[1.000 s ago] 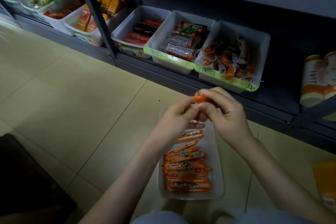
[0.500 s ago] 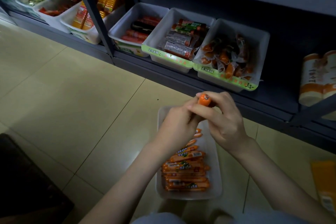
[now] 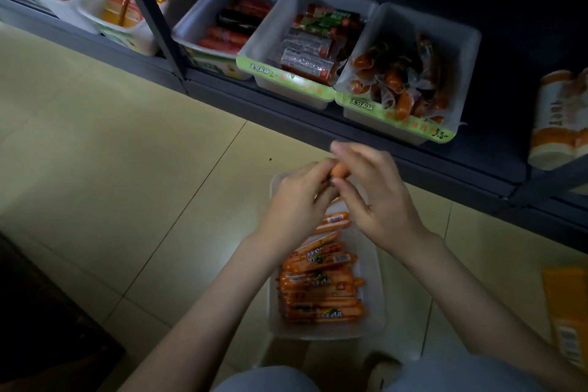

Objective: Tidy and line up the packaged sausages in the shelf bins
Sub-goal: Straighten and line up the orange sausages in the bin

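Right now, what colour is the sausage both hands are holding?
The sausage is orange, clearest in the head view.

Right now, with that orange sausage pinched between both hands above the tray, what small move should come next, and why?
Probably lower the orange sausage and lay it parallel against the lined-up sausages in the tray. The left hand and right hand both pinch it above the tray's far end, where a few loose sausages lie askew.

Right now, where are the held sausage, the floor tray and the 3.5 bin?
held sausage [image 3: 339, 170], head view, orange end.
floor tray [image 3: 374, 296], head view, bare right side.
3.5 bin [image 3: 465, 57], head view, right wall.
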Demonstrator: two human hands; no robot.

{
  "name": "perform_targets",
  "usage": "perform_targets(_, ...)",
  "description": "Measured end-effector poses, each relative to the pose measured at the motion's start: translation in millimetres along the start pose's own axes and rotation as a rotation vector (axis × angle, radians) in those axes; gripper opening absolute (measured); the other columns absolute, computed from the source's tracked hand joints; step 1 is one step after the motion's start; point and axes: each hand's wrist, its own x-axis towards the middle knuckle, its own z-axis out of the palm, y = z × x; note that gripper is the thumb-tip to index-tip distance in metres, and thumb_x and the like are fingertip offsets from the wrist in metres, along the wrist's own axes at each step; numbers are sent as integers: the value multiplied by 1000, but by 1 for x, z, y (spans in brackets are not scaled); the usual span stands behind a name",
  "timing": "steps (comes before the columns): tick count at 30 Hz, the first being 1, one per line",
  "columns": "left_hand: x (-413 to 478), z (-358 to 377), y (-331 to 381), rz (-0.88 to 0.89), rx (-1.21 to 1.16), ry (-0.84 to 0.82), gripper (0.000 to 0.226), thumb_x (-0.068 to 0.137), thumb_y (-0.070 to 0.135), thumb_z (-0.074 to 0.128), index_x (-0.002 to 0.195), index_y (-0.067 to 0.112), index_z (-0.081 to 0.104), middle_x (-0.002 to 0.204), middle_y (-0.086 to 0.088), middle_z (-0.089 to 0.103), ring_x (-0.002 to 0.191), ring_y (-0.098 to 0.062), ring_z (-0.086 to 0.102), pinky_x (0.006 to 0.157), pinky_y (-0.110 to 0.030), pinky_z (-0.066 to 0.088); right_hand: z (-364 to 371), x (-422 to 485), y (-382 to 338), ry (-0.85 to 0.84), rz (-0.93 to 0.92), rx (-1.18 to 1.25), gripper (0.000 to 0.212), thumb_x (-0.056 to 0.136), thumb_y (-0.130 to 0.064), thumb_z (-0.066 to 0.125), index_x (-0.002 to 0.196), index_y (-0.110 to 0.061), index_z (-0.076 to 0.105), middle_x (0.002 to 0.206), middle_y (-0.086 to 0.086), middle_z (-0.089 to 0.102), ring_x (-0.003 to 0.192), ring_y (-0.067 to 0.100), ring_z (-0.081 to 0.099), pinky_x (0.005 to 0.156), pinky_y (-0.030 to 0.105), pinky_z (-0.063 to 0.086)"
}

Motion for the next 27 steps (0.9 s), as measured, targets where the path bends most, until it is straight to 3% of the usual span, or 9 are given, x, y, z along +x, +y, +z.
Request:
perform_targets(2, 0, 8, -26, 1, 123, -91, 36, 86, 32, 55, 110, 7, 65, 86, -5, 66, 78, -20, 59, 69, -19, 38, 9, -7, 14, 4, 257, 95, 41, 87, -16, 64, 125, -12, 50, 113, -2, 49, 105, 10, 47, 96, 7, 29)
perform_targets(4, -5, 21, -54, -77, 172, -228, 41, 89, 34, 55, 123, 12, 61, 102, -11, 67, 96, -29, 60, 80, -30, 40, 22, -24, 33, -37, 501, 150, 28, 82, -15, 70, 107, -10, 59, 100, -6, 52, 95, 3, 46, 84, 3, 31)
perform_targets(7, -22, 42, -90, -159, 385, -430, 60, 91, 51, 43, 144, 23, 37, 136, -12, 51, 129, -29, 42, 107, -41, 27, 49, -61, 65, -324, 648, -49, 21, 83, -6, 68, 104, -6, 64, 103, 7, 57, 100, 21, 52, 83, 19, 37)
perform_targets(10, -43, 44, -125, -274, 702, -476, 73, 89, 60, 34, 150, 21, 21, 154, -19, 23, 142, -35, 20, 112, -58, 11, 81, -90, 76, -644, 531, -351, 54, 63, 6, 72, 114, -9, 64, 119, 18, 57, 109, 37, 51, 88, 42, 47)
perform_targets(13, -70, 37, -157, -372, 664, -528, 78, 90, 65, 22, 152, 21, 4, 157, -19, 5, 145, -33, 3, 114, -52, 3, 108, -89, 68, -848, 324, -259, 79, 61, 15, 61, 133, -15, 52, 136, 14, 47, 126, 35, 44, 100, 44, 40)
perform_targets(15, -79, 30, -168, -367, 548, -503, 87, 84, 74, 6, 152, 20, 10, 157, -17, 12, 145, -31, 10, 115, -45, 7, 129, -84, 61, -1002, 223, -168, 75, 80, 9, 52, 146, -23, 35, 145, 7, 35, 136, 28, 31, 109, 39, 29)
perform_targets(18, -89, 26, -179, -319, 475, -510, 81, 89, 68, 7, 150, 16, 21, 153, -16, 26, 141, -32, 25, 113, -38, 11, 159, -83, 53, -1251, 117, -191, 66, 94, -10, 48, 151, -29, 22, 148, 6, 31, 137, 26, 29, 109, 38, 29)
perform_targets(24, -98, 21, -179, -313, 440, -443, 58, 94, 37, 31, 146, 11, 32, 147, -19, 35, 135, -35, 36, 109, -48, 29, 178, -85, 57, -1390, 194, -313, 55, 96, -16, 42, 146, -30, 25, 133, 15, 49, 125, 34, 44, 99, 42, 38)
perform_targets(27, -98, 22, -177, -243, 439, -402, 54, 92, 23, 42, 144, 11, 32, 147, -18, 37, 134, -34, 37, 109, -47, 27, 190, -83, 53, -1414, 260, -301, 45, 96, -19, 43, 140, -23, 32, 125, 17, 55, 115, 34, 52, 92, 41, 45)
